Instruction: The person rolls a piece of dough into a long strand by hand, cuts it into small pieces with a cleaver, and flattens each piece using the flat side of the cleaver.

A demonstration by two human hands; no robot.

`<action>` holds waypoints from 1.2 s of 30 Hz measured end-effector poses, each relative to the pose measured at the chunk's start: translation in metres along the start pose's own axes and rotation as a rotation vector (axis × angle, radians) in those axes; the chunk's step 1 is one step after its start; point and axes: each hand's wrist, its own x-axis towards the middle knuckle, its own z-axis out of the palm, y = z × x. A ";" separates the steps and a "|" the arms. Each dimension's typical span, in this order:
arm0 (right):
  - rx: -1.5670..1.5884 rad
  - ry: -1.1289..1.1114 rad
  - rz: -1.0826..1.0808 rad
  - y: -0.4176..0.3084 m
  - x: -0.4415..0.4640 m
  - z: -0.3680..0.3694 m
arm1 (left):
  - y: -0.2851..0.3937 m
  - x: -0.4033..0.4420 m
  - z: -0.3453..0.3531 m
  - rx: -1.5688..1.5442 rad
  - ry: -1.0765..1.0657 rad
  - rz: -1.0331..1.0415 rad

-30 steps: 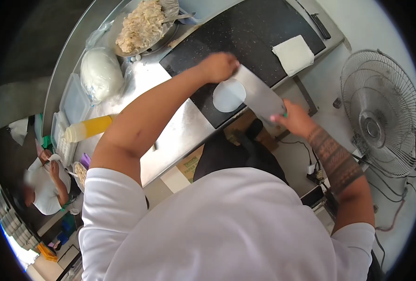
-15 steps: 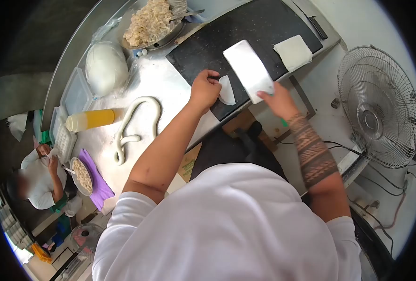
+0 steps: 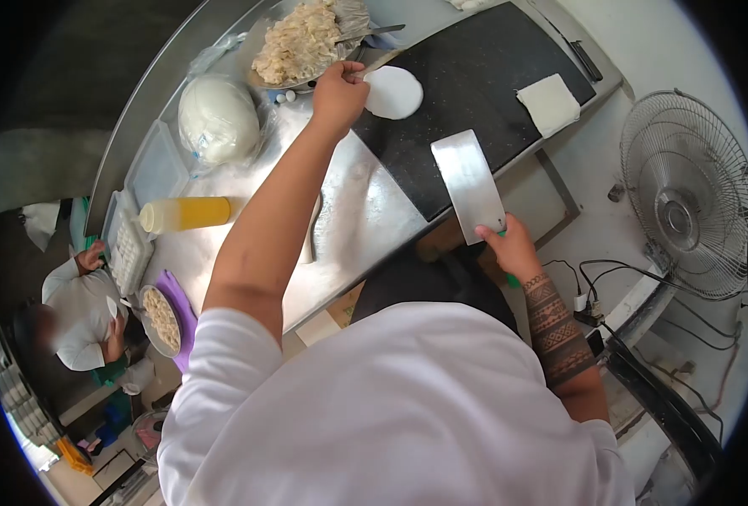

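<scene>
My left hand (image 3: 340,94) reaches to the far left corner of the black board (image 3: 466,76), its fingers pinching the edge of a thin, round white dough wrapper (image 3: 393,93). Whether the wrapper lies on the board or hangs just above it, I cannot tell. In my right hand (image 3: 511,249) is a wide-bladed metal cleaver (image 3: 468,181), its blade pointing away from me over the board's near edge. A folded white cloth (image 3: 549,105) lies at the board's right side. My left forearm hides most of a dough rope (image 3: 310,232) on the metal table.
Beyond my left hand stands a bowl of pale chopped filling (image 3: 294,51) with a utensil. To the left are a bagged dough ball (image 3: 218,122), a bottle of yellow liquid (image 3: 186,214) and a second filling bowl (image 3: 161,320) near a co-worker (image 3: 83,308). A fan (image 3: 686,194) stands right.
My left hand has carried the wrapper away from me toward the filling bowl, and its round face now shows. The cleaver has come back nearer my body. The co-worker's hands have moved apart.
</scene>
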 end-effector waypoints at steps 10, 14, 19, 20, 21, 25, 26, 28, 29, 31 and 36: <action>0.708 -0.099 0.370 -0.023 -0.042 -0.016 | -0.053 -0.127 0.034 0.042 0.097 0.119; 1.083 -0.020 0.416 -0.041 -0.014 -0.036 | -0.051 -0.204 0.055 -0.211 -0.400 -0.132; 1.234 0.061 0.112 -0.067 0.063 -0.055 | 0.038 -0.192 0.100 -0.472 -0.782 -0.213; 1.198 0.120 0.045 -0.078 0.079 -0.056 | 0.055 -0.182 0.109 -0.436 -0.765 -0.140; 1.095 0.151 -0.034 -0.082 0.094 -0.059 | 0.074 -0.168 0.117 -0.400 -0.745 -0.074; 0.844 0.143 -0.340 -0.100 0.133 -0.087 | 0.125 -0.118 0.142 -0.620 -0.741 -0.383; 0.788 0.138 -0.396 -0.095 0.145 -0.094 | 0.132 -0.107 0.143 -0.609 -0.733 -0.437; 0.675 0.118 -0.501 -0.077 0.168 -0.111 | 0.140 -0.102 0.158 -0.644 -0.580 -0.352; 0.806 -0.064 -0.461 -0.078 0.170 -0.134 | 0.139 -0.098 0.157 -0.647 -0.565 -0.372; 0.879 0.038 -0.353 -0.077 0.193 -0.165 | 0.137 -0.095 0.154 -0.587 -0.540 -0.411; 0.796 0.303 -0.300 -0.030 0.274 -0.274 | 0.133 -0.107 0.160 -0.579 -0.373 -0.405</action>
